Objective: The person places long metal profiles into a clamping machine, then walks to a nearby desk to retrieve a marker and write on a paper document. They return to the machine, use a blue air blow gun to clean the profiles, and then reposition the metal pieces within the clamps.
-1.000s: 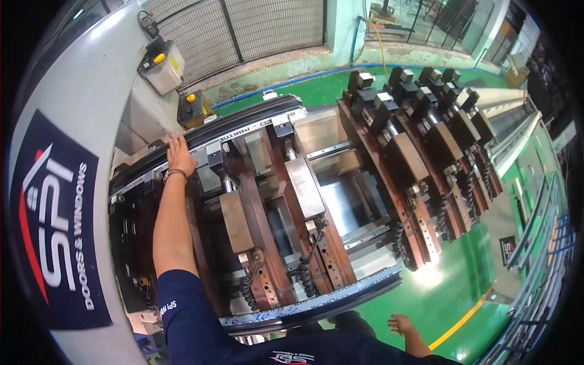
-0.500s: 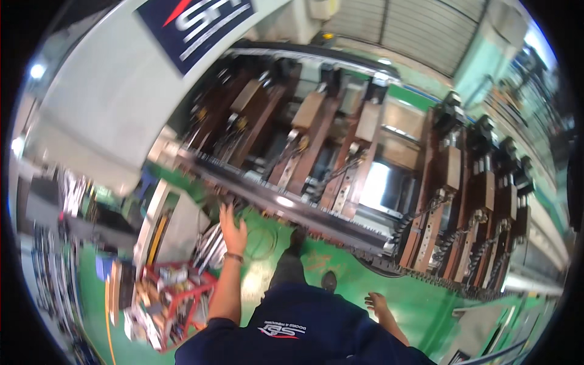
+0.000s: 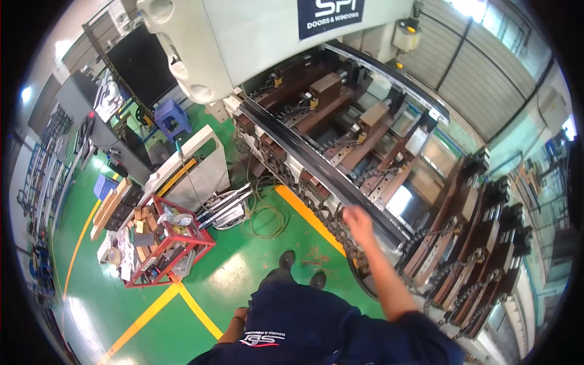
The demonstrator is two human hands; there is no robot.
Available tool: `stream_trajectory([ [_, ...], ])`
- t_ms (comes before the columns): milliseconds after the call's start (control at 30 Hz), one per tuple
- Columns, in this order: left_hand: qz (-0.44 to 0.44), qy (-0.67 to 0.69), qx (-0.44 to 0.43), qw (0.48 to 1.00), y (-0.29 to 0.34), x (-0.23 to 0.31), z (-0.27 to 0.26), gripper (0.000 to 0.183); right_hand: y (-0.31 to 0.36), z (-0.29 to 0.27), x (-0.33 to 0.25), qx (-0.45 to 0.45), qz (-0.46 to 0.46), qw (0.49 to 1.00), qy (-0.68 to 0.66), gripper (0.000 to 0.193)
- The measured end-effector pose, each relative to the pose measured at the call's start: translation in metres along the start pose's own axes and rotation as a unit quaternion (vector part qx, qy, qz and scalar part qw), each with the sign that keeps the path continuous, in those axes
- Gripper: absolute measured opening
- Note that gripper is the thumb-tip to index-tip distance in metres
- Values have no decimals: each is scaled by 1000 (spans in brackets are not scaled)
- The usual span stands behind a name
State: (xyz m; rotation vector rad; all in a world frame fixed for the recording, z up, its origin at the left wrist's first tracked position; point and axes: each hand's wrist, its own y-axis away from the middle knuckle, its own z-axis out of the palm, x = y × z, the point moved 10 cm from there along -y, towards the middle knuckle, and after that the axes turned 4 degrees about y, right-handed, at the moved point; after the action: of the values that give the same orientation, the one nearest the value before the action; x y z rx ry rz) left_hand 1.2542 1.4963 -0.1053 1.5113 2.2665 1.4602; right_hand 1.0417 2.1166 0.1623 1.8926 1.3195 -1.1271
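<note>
My right hand (image 3: 359, 222) reaches out over the front side of a large machine, close to its long black front rail (image 3: 322, 163). Its fingers look blurred, and whether they touch the rail does not show. Low beside my body hangs my left hand (image 3: 241, 314), mostly covered by my dark shirt, so its fingers are hidden. Behind the rail, the machine bed carries several brown crossbeams (image 3: 331, 125) with clamp blocks (image 3: 372, 117) and coiled black hoses (image 3: 468, 261).
A white machine housing (image 3: 255, 42) rises at the back. On the left stand a red-framed cart (image 3: 204, 242) full of scraps, a white panel (image 3: 210, 167) and a blue stool (image 3: 173, 118). A loose hose (image 3: 274, 222) lies on the green floor beside yellow lines (image 3: 143, 316).
The view has swung left, bringing more floor and the cart into sight. My right hand has risen toward the rail, while my left hand has dropped to my side.
</note>
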Motion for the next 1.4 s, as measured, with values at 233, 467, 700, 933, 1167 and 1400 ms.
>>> stream_trajectory([
  [233, 128, 218, -32, 967, -99, 105, -71, 39, -130, -9, -83, 151, -9, 901, 406, 43],
  [467, 121, 302, -131, 936, -161, 353, -104, 58, -131, 43, -22, -29, 85, 892, 444, 56],
  [700, 200, 408, -291, 842, -63, 513, -41, 72, 21, 64, -4, 7, 189, 956, 225, 62],
  [933, 336, 433, -203, 811, 67, 537, 8, 62, 154, 61, 13, 54, 284, 955, 62, 60],
  [1167, 516, 269, -156, 798, 167, 628, 84, 78, 205, -44, 14, 201, 165, 965, 16, 40],
  [1400, 647, 24, -6, 762, 258, 683, 93, 102, 288, -187, -51, 315, 85, 937, 127, 37],
])
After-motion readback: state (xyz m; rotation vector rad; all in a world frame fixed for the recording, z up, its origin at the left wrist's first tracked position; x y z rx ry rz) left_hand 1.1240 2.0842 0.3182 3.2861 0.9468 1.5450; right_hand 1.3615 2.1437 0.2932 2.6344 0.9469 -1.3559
